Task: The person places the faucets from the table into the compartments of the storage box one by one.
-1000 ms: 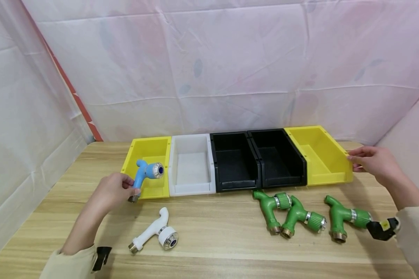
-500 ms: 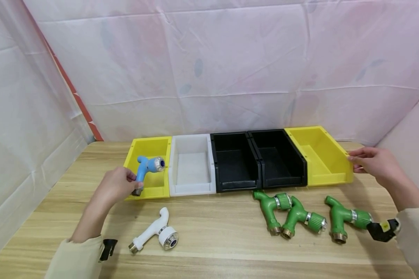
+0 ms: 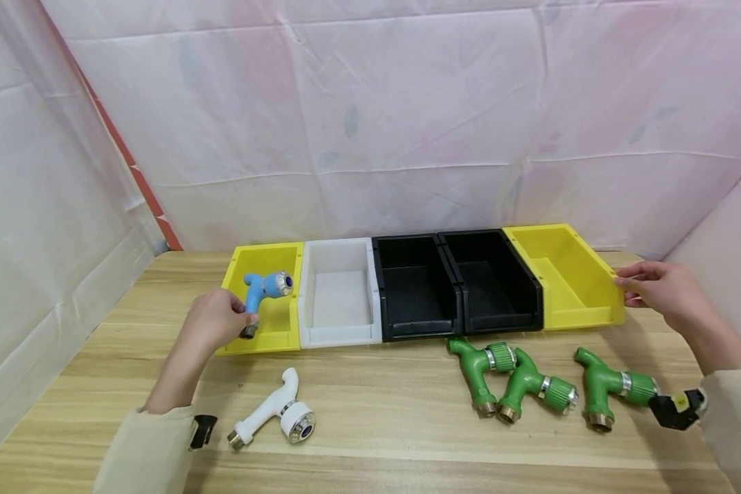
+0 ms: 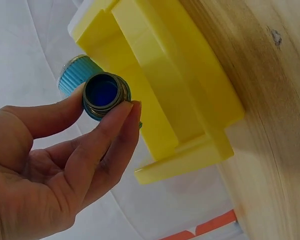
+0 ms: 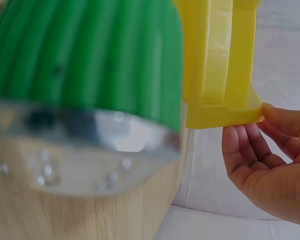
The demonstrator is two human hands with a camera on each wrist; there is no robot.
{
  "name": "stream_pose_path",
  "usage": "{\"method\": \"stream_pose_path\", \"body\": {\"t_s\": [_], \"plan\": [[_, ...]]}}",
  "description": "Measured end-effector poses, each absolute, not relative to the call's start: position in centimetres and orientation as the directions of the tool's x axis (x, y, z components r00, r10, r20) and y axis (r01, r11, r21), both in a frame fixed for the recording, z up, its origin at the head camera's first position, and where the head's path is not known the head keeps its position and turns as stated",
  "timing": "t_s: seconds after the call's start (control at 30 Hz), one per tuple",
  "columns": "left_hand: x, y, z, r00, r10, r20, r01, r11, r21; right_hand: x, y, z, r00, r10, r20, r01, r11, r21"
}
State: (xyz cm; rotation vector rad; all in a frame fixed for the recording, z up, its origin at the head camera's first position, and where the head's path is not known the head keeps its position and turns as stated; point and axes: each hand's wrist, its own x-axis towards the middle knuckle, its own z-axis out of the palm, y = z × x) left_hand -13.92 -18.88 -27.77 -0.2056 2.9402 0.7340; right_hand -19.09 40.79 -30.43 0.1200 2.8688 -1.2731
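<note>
My left hand (image 3: 216, 319) pinches a blue tap (image 3: 256, 295) by its brass-threaded end, holding it over the front of the left yellow bin (image 3: 225, 343). In the left wrist view the thumb and fingertips close round the threaded inlet (image 4: 104, 95), its opening toward the camera; the ribbed blue knob (image 4: 77, 75) shows behind. At the far right, my right hand (image 3: 663, 288) holds the side rim of the other yellow bin (image 3: 583, 315), thumb at the rim and fingers against the outer wall. A white tap (image 3: 278, 408) lies on the table below the left hand.
Between the yellow bins stand a white bin (image 3: 339, 336) and two black bins (image 3: 420, 328), all touching in a row. Three green taps, one under the right wrist (image 3: 602, 384), lie in front on the wooden table (image 3: 395, 432). A cloth backdrop (image 3: 407, 137) rises behind.
My left hand has moved forward and slightly right, carrying the blue tap further over the left yellow bin. The right hand has stayed at its bin's rim.
</note>
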Motion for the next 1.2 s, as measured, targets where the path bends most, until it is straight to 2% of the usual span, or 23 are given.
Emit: {"method": "stream_pose_path", "body": {"t_s": [0.27, 0.53, 1.2], "plan": [[-14.5, -18.7, -27.8, -0.976, -0.158, -0.15, -0.21, 0.866, 0.453, -19.1, 40.8, -30.5, -0.998, 0.062, -0.024, 0.06, 0.675, -0.735], [-14.9, -18.8, -28.2, -0.985, -0.134, -0.106, -0.168, 0.879, 0.447, -19.1, 40.8, -30.7, -0.998, 0.065, -0.02, 0.059, 0.68, -0.731], [-16.0, -18.3, -29.1, -0.984, -0.149, -0.096, -0.176, 0.885, 0.431, -19.2, 40.8, -30.7, -0.997, 0.073, -0.006, 0.054, 0.686, -0.725]]}}
